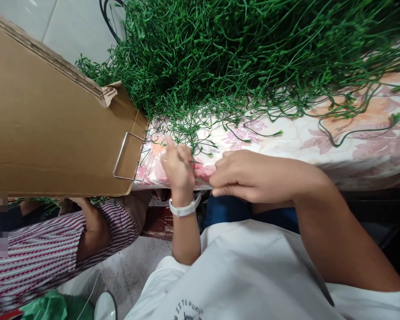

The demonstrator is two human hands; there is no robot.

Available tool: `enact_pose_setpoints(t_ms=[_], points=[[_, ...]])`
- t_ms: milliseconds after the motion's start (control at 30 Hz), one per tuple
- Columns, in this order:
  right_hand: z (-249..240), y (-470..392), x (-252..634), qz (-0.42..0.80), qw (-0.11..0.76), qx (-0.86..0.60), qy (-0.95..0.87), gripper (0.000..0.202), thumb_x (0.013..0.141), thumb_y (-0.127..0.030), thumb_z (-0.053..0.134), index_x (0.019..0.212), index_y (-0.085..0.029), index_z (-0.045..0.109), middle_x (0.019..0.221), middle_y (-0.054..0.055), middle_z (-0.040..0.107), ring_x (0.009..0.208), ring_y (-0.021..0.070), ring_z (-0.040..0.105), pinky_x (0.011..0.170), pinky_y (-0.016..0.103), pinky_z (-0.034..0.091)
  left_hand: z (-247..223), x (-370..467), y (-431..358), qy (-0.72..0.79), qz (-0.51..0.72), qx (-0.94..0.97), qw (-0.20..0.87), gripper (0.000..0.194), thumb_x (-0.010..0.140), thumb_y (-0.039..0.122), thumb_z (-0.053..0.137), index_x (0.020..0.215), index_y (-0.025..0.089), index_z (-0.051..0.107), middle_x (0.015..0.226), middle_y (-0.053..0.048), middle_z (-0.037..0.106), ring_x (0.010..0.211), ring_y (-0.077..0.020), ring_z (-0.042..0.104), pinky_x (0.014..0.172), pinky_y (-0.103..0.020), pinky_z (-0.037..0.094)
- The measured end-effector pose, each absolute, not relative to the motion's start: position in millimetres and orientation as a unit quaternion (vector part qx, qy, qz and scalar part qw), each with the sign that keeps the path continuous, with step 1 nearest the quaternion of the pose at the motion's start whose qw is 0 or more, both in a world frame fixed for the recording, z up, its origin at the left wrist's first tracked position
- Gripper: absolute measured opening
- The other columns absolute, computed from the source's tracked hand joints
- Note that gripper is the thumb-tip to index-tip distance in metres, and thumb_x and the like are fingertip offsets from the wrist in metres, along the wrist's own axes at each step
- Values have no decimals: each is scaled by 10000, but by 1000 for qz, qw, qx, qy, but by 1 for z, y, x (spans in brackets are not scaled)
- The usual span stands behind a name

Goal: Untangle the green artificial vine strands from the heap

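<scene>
White shirt cloth lies nearest, with dark blue shorts beyond it, tucked up against the near edge of the table, so the forearms can probably work without much reaching. Just over that edge, toward its left corner, the left hand, a white wristband behind it, has its fingers bent around a thin green stem—a light pinch, it seems, suited to something so slender. The right hand faces it from the right with fingertips pressed together; blur hides whether they grip anything. Both are kept low and close, likely to steady small work between them. Farther left, a bent wire loop sits against the cardboard, which stands at the table's left end, perhaps as a screen keeping greenery from sliding off that side. Past it shows another person's striped sleeve. Beyond the hands, a few loose stems stray across the floral cloth, and the big green pile fills the far side of the table from the left corner rightward—set back, presumably, to leave the near strip for the hands.
</scene>
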State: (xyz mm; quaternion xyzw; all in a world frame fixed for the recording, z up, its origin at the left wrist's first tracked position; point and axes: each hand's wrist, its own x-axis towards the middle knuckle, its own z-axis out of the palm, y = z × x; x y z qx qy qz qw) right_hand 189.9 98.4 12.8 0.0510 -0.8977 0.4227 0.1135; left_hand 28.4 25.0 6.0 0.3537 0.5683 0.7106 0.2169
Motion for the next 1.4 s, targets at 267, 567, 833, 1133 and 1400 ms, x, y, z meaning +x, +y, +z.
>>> enact_pose_setpoints(t_ms=[267, 567, 833, 1133, 1400], points=[[11, 87, 194, 436, 198, -13, -878, 349, 1061, -307, 434, 731, -193, 446, 675, -11, 486, 635, 114, 428, 651, 280, 279, 14, 23, 34, 500, 772, 304, 247, 729, 1126, 360, 241, 427, 167, 166, 415, 29, 150, 438, -86, 215, 507, -228, 295], [17, 106, 225, 332, 414, -240, -813, 225, 1003, -311, 561, 807, -206, 592, 692, -3, 599, 611, 122, 519, 596, 277, 369, 17, 16, 28, 471, 793, 243, 301, 789, 1084, 589, 217, 465, 186, 495, 391, 31, 232, 456, -104, 340, 631, -216, 437], [17, 125, 255, 100, 356, -420, -829, 527, 1024, -570, 438, 609, -252, 372, 495, -10, 299, 496, 165, 279, 599, 353, 197, 19, 7, 28, 425, 838, 178, 292, 699, 1023, 714, 277, 599, 193, 471, 493, 45, 332, 509, -102, 403, 637, -227, 436], [20, 103, 209, 135, 417, -269, -858, 344, 1038, -448, 484, 864, -182, 614, 765, 50, 615, 697, 181, 535, 664, 321, 351, 9, 29, 16, 446, 771, 392, 228, 745, 1017, 717, 329, 521, 195, 519, 421, 34, 222, 468, -112, 302, 557, -259, 336], [9, 95, 188, 129, 207, -246, -938, 172, 994, -222, 507, 852, -182, 596, 832, 62, 624, 744, 194, 508, 613, 312, 212, -1, 35, 0, 533, 643, 506, 216, 766, 1049, 668, 283, 535, 194, 595, 448, -5, 440, 449, -107, 397, 475, -287, 258]])
